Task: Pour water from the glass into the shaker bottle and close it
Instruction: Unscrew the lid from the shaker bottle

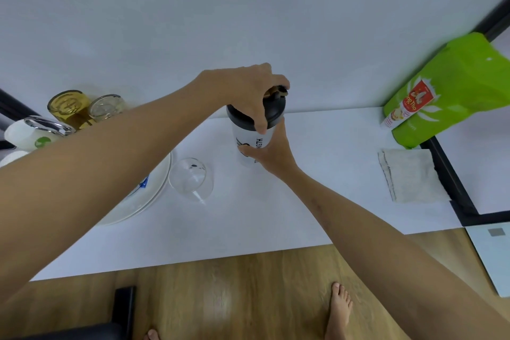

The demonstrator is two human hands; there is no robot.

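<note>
The white shaker bottle (249, 143) with black lettering stands upright on the white table (317, 188), near the wall. Its black lid (273, 110) sits on top. My left hand (248, 91) comes from above and grips the lid, thumb down its front edge. My right hand (273, 154) wraps around the bottle's body from the right and front. A clear glass (191, 178) stands on the table to the left of the bottle, apart from both hands; I cannot tell whether any water is in it.
White plates (149, 196) lie at the left, partly under my left arm. Behind them stand amber and clear jars (82, 107) and a white container (27, 132). A green pouch (449, 91) leans at the right. A folded cloth (411, 174) lies near the table's black-framed right edge.
</note>
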